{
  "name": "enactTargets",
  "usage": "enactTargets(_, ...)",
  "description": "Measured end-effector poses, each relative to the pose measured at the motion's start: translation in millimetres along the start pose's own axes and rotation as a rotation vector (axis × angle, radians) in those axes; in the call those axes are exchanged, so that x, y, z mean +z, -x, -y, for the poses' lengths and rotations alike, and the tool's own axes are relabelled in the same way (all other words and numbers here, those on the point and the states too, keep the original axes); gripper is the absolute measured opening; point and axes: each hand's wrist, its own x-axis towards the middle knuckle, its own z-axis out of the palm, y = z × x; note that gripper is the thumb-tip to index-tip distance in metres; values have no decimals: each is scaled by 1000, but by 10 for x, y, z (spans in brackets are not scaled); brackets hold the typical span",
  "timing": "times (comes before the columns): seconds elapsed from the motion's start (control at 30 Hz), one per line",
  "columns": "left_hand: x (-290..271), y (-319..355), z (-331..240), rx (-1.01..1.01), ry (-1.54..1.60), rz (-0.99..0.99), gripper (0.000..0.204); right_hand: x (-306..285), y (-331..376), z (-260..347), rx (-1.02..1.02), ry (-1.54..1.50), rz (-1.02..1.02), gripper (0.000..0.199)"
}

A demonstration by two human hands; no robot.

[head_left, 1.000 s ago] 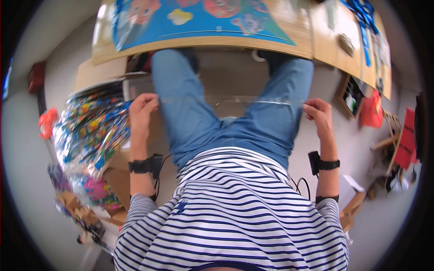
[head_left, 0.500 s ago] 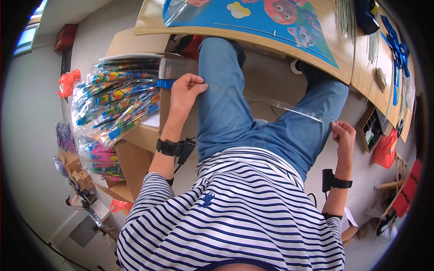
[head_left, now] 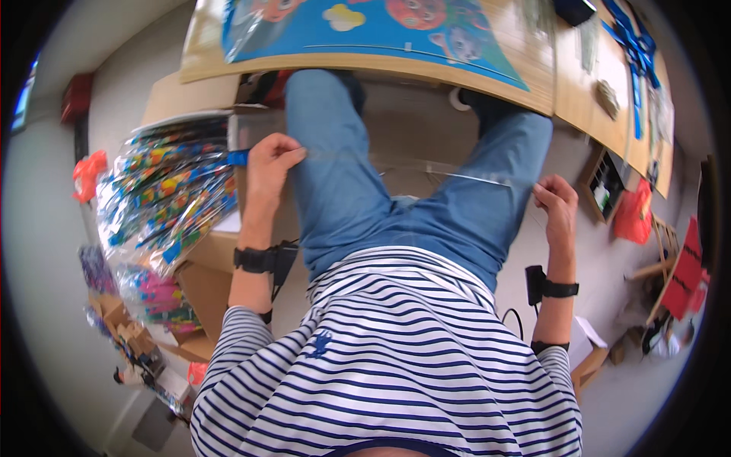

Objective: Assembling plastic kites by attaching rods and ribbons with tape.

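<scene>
A thin strip of clear tape (head_left: 476,178) stretches across above my thighs, shiny and hard to follow toward its left part. At its left end my left hand (head_left: 268,164) pinches it between thumb and finger. My right hand (head_left: 558,204) pinches the other end beside my right knee. On the table ahead lies a blue, cartoon-printed kite-like sheet (head_left: 358,61), with a thin pale rod (head_left: 373,47) along it. Neither hand touches the sheet.
The wooden table (head_left: 525,57) edge runs just beyond my knees. Left stands an open cardboard box (head_left: 209,251) with several colourful plastic-wrapped packs (head_left: 167,175). Blue straps (head_left: 636,53) lie on the table at far right. A red bag (head_left: 633,217) hangs below them.
The whole view has shifted, so the table and boxes sit farther left in the picture. Both hands keep their pinch on the strip, which stays stretched between them.
</scene>
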Motion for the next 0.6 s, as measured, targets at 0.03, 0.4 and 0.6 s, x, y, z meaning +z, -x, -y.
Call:
enactTargets(0.03,-26,5,4,-7,-4,15,9,23,1,15,-24,0,-3,4)
enactTargets(0.4,214,188,-99,307,-358,-225,11,53,145,274,-228,197,-122,7)
enactTargets(0.6,194,192,-90,236,-183,-231,11,-27,168,533,-257,94,-103,6)
